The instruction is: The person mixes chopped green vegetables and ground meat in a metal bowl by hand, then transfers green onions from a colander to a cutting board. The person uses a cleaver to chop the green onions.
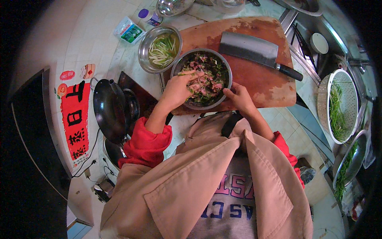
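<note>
A round metal bowl (229, 70) stands at the near-left part of a wooden cutting board (259, 92). Inside it lies a mixture of pinkish minced meat and chopped greens (206, 83). My left hand (177, 89) reaches over the rim from the left, its fingers down in the mixture and the fingertips partly hidden. At the bowl's near-right edge, my right hand (240, 97) grips the rim, thumb on top. Behind and left, a second metal bowl (143, 56) holds cut pale-green stalks (162, 50) in liquid. A cleaver (249, 47) lies flat on the board, its black handle pointing right.
Seasoning packet (129, 31) and purple-capped jar (149, 17) stand at the back left. A black wok (109, 110) is at the left. On the right are a sink with a small white bowl (319, 43), a white colander (323, 104) of greens and a metal bowl (359, 158) with greens.
</note>
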`<state>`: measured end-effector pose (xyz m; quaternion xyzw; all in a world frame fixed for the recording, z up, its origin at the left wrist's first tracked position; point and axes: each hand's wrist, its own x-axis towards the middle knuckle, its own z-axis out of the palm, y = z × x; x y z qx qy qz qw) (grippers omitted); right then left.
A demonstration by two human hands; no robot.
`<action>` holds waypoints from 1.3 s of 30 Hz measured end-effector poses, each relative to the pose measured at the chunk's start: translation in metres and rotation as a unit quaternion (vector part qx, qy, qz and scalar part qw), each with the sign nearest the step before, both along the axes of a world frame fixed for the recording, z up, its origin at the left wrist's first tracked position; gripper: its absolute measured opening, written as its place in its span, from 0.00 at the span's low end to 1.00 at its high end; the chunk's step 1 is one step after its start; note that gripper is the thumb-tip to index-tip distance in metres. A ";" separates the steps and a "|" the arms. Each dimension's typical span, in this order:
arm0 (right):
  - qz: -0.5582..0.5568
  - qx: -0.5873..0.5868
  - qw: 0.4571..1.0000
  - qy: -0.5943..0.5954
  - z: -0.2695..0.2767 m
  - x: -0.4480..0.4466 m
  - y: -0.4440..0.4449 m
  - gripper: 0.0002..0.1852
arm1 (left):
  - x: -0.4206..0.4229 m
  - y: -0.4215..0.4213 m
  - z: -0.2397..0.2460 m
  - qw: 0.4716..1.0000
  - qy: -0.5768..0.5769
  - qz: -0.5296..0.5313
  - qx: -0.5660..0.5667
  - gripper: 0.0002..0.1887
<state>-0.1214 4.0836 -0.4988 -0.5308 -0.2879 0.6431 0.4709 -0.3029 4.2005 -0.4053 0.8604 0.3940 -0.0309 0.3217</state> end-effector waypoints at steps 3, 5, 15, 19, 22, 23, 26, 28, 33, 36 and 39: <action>-0.010 -0.026 1.000 0.006 0.000 -0.003 0.000 0.14 | -0.005 -0.003 -0.011 0.995 -0.034 0.091 -0.003 0.18; -0.018 -0.009 1.000 -0.003 0.001 -0.004 -0.001 0.13 | -0.009 -0.004 -0.021 0.985 -0.096 0.141 -0.020 0.16; -0.008 -0.002 0.997 -0.083 0.008 -0.013 0.004 0.12 | 0.015 -0.027 -0.045 0.980 0.027 0.176 0.087 0.22; -0.021 0.001 1.000 -0.020 0.009 -0.023 -0.001 0.12 | -0.014 -0.028 -0.022 0.981 -0.038 0.190 0.029 0.20; -0.020 -0.022 0.999 0.011 0.012 -0.023 -0.003 0.12 | -0.024 -0.028 -0.011 0.972 0.002 0.216 0.091 0.16; -0.026 -0.045 0.998 0.030 0.013 -0.023 -0.005 0.12 | -0.025 -0.030 -0.009 0.971 -0.008 0.198 0.137 0.17; -0.017 -0.030 0.999 0.021 0.015 -0.026 -0.004 0.12 | -0.022 -0.031 -0.011 0.961 -0.051 0.151 0.225 0.18; -0.018 -0.026 0.999 0.031 0.015 -0.031 -0.004 0.12 | -0.017 -0.029 -0.016 0.964 -0.087 0.137 0.211 0.20; -0.013 -0.017 0.999 0.034 0.015 -0.038 -0.006 0.12 | 0.001 -0.016 -0.032 0.957 -0.138 0.074 0.243 0.19; -0.011 -0.009 0.999 0.037 0.016 -0.042 -0.008 0.12 | 0.008 -0.022 -0.040 0.965 -0.119 0.032 0.233 0.15; 0.001 -0.037 0.999 0.019 0.018 -0.045 -0.009 0.11 | 0.001 -0.032 -0.040 0.964 -0.041 -0.008 0.262 0.13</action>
